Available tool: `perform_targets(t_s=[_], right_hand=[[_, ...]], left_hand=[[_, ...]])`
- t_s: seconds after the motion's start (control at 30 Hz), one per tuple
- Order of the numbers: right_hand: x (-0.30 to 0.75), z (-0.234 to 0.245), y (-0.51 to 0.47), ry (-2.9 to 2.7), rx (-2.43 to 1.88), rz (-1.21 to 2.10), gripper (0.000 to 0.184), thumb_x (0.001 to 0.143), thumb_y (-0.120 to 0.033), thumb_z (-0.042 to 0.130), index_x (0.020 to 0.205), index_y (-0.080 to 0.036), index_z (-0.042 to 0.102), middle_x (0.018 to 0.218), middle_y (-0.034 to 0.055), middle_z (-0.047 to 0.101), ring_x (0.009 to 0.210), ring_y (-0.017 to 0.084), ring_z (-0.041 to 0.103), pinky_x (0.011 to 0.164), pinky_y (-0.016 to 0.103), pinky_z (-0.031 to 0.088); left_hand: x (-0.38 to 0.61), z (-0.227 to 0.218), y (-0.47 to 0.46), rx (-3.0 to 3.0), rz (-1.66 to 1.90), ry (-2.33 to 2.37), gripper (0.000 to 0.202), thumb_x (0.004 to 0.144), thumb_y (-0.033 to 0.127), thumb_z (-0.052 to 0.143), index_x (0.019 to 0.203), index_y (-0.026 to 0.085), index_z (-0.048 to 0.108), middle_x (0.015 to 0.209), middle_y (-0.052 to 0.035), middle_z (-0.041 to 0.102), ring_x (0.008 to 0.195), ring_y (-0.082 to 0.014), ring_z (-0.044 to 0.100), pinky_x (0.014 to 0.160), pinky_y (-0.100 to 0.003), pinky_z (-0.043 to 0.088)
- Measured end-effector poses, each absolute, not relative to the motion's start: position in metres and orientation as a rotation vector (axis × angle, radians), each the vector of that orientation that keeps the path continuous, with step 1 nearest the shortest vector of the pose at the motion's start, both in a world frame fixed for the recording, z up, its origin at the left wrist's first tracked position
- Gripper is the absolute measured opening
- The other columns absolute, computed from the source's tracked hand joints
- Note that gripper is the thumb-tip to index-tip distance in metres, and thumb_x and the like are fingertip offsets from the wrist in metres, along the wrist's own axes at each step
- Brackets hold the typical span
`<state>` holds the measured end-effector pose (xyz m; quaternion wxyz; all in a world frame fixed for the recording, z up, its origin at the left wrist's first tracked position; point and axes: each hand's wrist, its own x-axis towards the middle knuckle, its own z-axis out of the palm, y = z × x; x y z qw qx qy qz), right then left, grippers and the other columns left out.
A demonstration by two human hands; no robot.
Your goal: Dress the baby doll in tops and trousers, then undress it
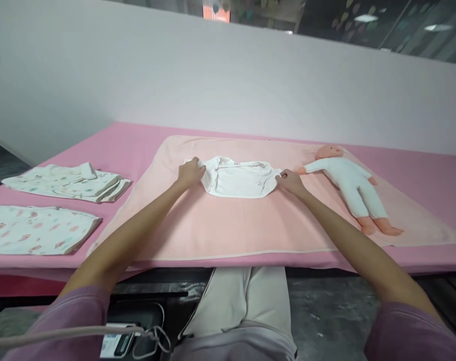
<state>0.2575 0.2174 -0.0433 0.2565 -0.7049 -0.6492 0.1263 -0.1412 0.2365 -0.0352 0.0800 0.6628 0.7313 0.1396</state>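
A small white baby shirt [240, 180] lies spread on a peach blanket [228, 225], its neckline toward the wall. My left hand [191, 173] is closed around the sleeve on the left side. The opposite sleeve is pinched in my right hand [290, 181], with its end mostly covered by the fingers. Just beyond my right hand, a baby doll [348, 180] in a white body suit rests on its back on the blanket, one of its hands close to my fingers.
Folded printed baby clothes [67, 181] and a folded printed cloth [39, 230] lie at the left on the pink-covered table [133, 140]. A white wall [250, 85] rises behind. Below the front edge, a cord [81, 331] hangs at lower left.
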Motion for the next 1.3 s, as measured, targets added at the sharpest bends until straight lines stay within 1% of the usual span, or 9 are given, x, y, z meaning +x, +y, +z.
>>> perform_targets(t_s=[0.1,0.2,0.3,0.43,0.53,0.83,1.03,1.2,1.3], right_hand=[[0.207,-0.03,0.213,-1.837,-1.655,0.159,0.014,0.1,-0.035,0.054,0.107,-0.024,0.062,0.106,0.0083,0.075,0.1,0.027,0.067,0.089,0.04,0.054],[0.171,-0.043,0.191,-2.259,-1.236,-0.049,0.024,0.104,-0.03,0.054,0.124,-0.023,0.065,0.124,0.0142,0.074,0.119,0.034,0.065,0.107,0.048,0.051],[0.176,-0.073,0.166,-2.493,-1.162,-0.12,0.032,0.104,-0.029,0.059,0.134,-0.02,0.065,0.134,0.0176,0.072,0.125,0.039,0.063,0.109,0.053,0.048],[0.215,-0.1,0.159,-2.242,-1.423,0.057,0.026,0.103,-0.033,0.061,0.122,-0.015,0.066,0.121,0.02,0.074,0.111,0.037,0.066,0.097,0.049,0.051],[0.226,-0.095,0.166,-2.246,-1.419,0.096,0.014,0.101,-0.02,0.053,0.107,-0.019,0.066,0.106,0.0152,0.076,0.1,0.034,0.067,0.091,0.046,0.051],[0.257,-0.043,0.096,-2.305,-0.823,0.048,0.021,0.098,-0.015,0.061,0.115,-0.024,0.067,0.084,0.0023,0.066,0.075,0.022,0.062,0.073,0.035,0.048],[0.277,-0.051,0.082,-2.595,-0.618,0.062,0.007,0.11,-0.025,0.062,0.116,-0.024,0.066,0.09,0.0042,0.074,0.085,0.023,0.067,0.083,0.04,0.05],[0.262,-0.053,0.14,-2.38,-1.037,0.048,0.024,0.113,-0.038,0.055,0.127,-0.023,0.068,0.132,0.0151,0.076,0.124,0.035,0.067,0.108,0.054,0.051],[0.239,-0.044,0.19,-2.376,-1.377,0.216,0.042,0.108,-0.041,0.058,0.142,-0.017,0.067,0.149,0.0193,0.069,0.144,0.039,0.059,0.122,0.056,0.048]], left_hand=[[-0.084,-0.031,0.219,2.378,0.67,2.059,0.041,0.112,0.034,0.036,0.14,0.016,0.06,0.14,-0.0226,0.073,0.133,-0.041,0.066,0.11,-0.054,0.046],[-0.047,-0.047,0.194,2.807,0.581,1.702,0.036,0.107,0.029,0.05,0.139,0.017,0.063,0.146,-0.023,0.07,0.137,-0.0421,0.061,0.113,-0.056,0.043],[-0.061,-0.071,0.175,2.813,0.528,1.672,0.039,0.105,0.034,0.06,0.14,0.017,0.063,0.149,-0.0235,0.067,0.138,-0.0424,0.06,0.113,-0.057,0.043],[-0.109,-0.081,0.168,2.684,0.52,1.825,0.038,0.1,0.028,0.059,0.136,0.018,0.063,0.146,-0.0218,0.07,0.138,-0.0423,0.061,0.109,-0.055,0.044],[-0.123,-0.07,0.169,2.608,0.42,1.802,0.028,0.095,0.024,0.06,0.123,0.021,0.063,0.126,-0.0175,0.078,0.125,-0.0396,0.069,0.107,-0.053,0.044],[-0.154,-0.03,0.089,2.477,0.471,1.492,0.021,0.097,0.038,0.054,0.113,0.024,0.057,0.087,-0.0031,0.07,0.08,-0.0282,0.067,0.091,-0.044,0.049],[-0.168,-0.035,0.064,2.548,0.434,1.324,0.024,0.103,0.044,0.054,0.108,0.024,0.067,0.103,-0.0068,0.075,0.098,-0.0303,0.069,0.095,-0.047,0.049],[-0.147,-0.036,0.146,2.59,0.646,1.501,0.038,0.103,0.05,0.051,0.123,0.022,0.067,0.135,-0.0163,0.071,0.127,-0.0382,0.064,0.112,-0.055,0.049],[-0.126,-0.036,0.213,2.543,0.45,1.585,0.053,0.101,0.053,0.051,0.138,0.017,0.064,0.15,-0.0214,0.067,0.144,-0.0415,0.057,0.121,-0.057,0.045]])
